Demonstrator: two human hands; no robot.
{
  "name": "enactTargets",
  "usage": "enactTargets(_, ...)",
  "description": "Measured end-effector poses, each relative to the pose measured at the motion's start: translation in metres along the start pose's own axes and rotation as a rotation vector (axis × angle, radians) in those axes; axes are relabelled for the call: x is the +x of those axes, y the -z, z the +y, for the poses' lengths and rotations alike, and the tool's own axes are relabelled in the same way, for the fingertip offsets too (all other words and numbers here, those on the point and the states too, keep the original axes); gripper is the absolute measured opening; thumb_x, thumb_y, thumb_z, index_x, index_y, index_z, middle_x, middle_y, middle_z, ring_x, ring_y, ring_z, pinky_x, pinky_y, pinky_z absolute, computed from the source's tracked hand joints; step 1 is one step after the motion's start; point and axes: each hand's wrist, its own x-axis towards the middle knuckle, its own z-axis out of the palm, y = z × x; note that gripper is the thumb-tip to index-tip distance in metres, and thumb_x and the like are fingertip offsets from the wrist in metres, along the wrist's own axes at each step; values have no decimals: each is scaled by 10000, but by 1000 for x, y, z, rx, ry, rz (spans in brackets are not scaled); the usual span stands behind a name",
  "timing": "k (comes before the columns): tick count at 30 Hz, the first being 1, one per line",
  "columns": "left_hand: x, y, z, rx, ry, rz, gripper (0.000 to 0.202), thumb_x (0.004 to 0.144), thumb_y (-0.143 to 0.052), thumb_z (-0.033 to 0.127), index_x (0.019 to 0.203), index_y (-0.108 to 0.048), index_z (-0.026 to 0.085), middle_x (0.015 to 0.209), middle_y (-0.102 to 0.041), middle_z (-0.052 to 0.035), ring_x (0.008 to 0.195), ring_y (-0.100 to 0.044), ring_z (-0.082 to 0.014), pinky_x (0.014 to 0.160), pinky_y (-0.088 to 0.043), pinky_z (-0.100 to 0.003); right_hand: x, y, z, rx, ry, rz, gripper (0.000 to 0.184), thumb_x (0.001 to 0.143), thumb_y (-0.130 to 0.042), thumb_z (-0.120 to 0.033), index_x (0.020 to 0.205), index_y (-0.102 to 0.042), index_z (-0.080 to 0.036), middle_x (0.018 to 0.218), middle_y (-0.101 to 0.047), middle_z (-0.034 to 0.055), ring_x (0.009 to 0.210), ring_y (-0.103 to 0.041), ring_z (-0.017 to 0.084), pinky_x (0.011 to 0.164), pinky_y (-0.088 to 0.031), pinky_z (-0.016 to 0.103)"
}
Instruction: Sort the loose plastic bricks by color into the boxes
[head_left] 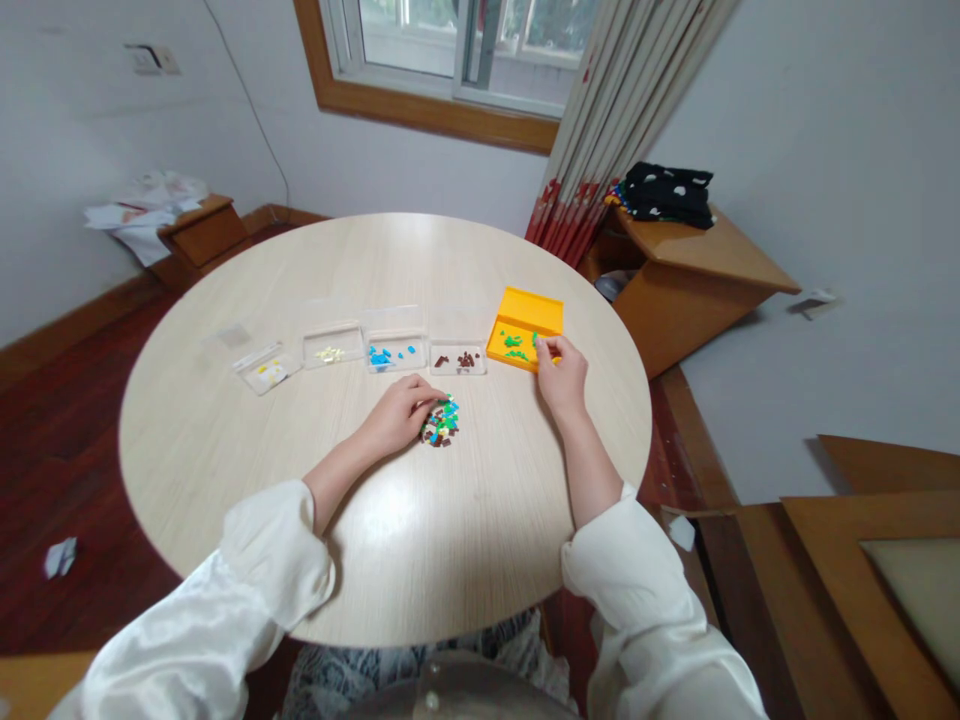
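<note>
On the round table lies a mixed pile of small plastic pieces [441, 422] in green, blue, brown and pale yellow. My left hand [405, 410] rests at the pile's left side, its index finger stretched over the top edge; the thumb is partly hidden. Over the right side of an open yellow box [526, 305], my right hand [562, 375] pinches a small green piece [535, 340] at its fingertips. More green pieces [514, 342] lie scattered inside that box.
Left of the yellow box stand clear boxes holding brown pieces [466, 360], blue pieces [381, 357] and pale yellow pieces [330, 354]. A small clear bag [268, 370] with yellow pieces lies farther left. The table's curved edge [646, 400] runs beyond my right arm.
</note>
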Motion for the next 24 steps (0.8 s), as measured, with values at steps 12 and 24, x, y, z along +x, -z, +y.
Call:
enactTargets(12, 3, -1, 9, 75, -4, -85, 197, 826, -543, 129, 886, -726, 170, 861, -598, -65, 842, -579, -176, 817, -487, -345, 0, -3, 9, -144, -54, -19, 354, 852, -460, -419, 854, -705, -163, 861, -714, 104, 821, -630, 220, 787, -448, 359)
enactTargets(24, 5, -3, 13, 97, 25, -105, 108, 793, -563, 141, 804, -670, 155, 818, -599, -62, 808, -577, -189, 781, -479, -343, -3, -6, 5, -89, 1, -18, 272, 821, -517, -366, 848, -697, -164, 858, -719, 103, 801, -633, 221, 791, -455, 385)
